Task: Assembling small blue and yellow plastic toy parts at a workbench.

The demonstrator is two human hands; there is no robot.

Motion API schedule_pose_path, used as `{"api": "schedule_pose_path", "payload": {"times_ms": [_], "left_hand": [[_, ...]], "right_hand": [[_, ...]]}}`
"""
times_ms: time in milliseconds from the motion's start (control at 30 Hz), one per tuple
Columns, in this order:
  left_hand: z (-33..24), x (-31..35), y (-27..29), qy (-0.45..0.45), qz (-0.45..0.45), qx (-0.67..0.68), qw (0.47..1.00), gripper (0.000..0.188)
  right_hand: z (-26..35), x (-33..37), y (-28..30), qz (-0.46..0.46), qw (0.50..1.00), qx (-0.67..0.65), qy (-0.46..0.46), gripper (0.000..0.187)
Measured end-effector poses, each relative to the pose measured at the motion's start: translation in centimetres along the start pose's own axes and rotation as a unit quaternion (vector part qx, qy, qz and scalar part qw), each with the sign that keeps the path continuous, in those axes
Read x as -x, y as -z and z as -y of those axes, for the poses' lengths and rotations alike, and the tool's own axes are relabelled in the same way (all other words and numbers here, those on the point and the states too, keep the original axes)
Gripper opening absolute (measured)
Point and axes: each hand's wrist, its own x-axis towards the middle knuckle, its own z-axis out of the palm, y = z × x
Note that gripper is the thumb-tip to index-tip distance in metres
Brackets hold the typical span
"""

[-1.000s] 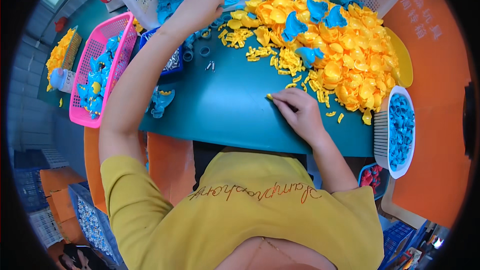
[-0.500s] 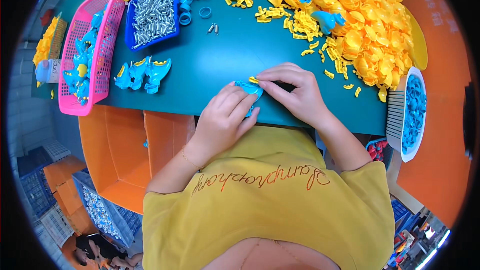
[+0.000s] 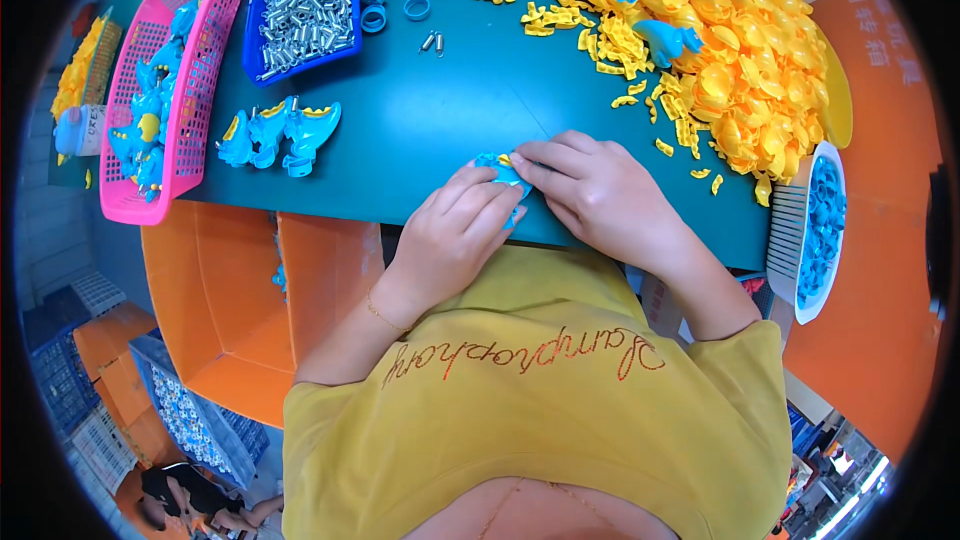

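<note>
Close to the table's front edge, a blue plastic shell part [image 3: 520, 187] is gripped by my left hand [image 3: 462, 218], whose fingers curl over it. A small yellow strip [image 3: 503, 160] lies along the part's upper edge. My right hand [image 3: 600, 185] pinches and presses at that yellow strip with its fingertips, against the blue part. Fingers cover most of both pieces. To the left stand several blue parts with yellow strips fitted [image 3: 285, 135] on the table. Two small metal springs [image 3: 432, 43] lie farther back.
A pink basket [image 3: 190, 130] of blue parts and a blue tray [image 3: 352, 48] of springs stand at left. Blue rings [image 3: 417, 8] lie beside the tray. Yellow shells [image 3: 740, 70] and loose yellow strips [image 3: 620, 45] pile up at right, near a white basket [image 3: 806, 285] of blue pieces.
My right hand has moved its fingers farther over the blue part and now presses the yellow strip against it. The view has shifted slightly.
</note>
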Motion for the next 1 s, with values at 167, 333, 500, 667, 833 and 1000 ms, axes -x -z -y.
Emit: {"api": "schedule_pose_path", "payload": {"times_ms": [167,333,500,667,833,1000], "left_hand": [[-0.1,-0.4,0.4,0.013,0.002,0.012,1.0,0.027],[0.1,0.0,0.4,0.004,-0.002,0.021,1.0,0.027],[0.2,0.1,0.7,0.007,-0.009,0.025,1.0,0.03],[0.9,0.0,1.6,0.033,-0.019,0.031,0.999,0.03],[1.4,0.2,1.9,0.046,-0.013,0.061,0.997,0.028],[1.6,0.0,1.8,0.044,-0.005,0.072,0.996,0.027]], "right_hand": [[-2.9,-1.7,1.0,0.07,0.988,-0.139,0.001,0.023],[-4.2,-9.4,-0.6,-0.049,0.958,-0.218,-0.18,0.029],[-5.9,-13.4,-5.1,-0.119,0.985,-0.049,-0.114,0.028],[-5.7,-11.2,-2.6,-0.078,0.978,-0.14,-0.134,0.02],[-4.9,-7.1,-0.4,0.065,0.932,-0.341,-0.106,0.015],[-5.2,-6.4,-0.7,0.087,0.948,-0.307,-0.005,0.013]]}}
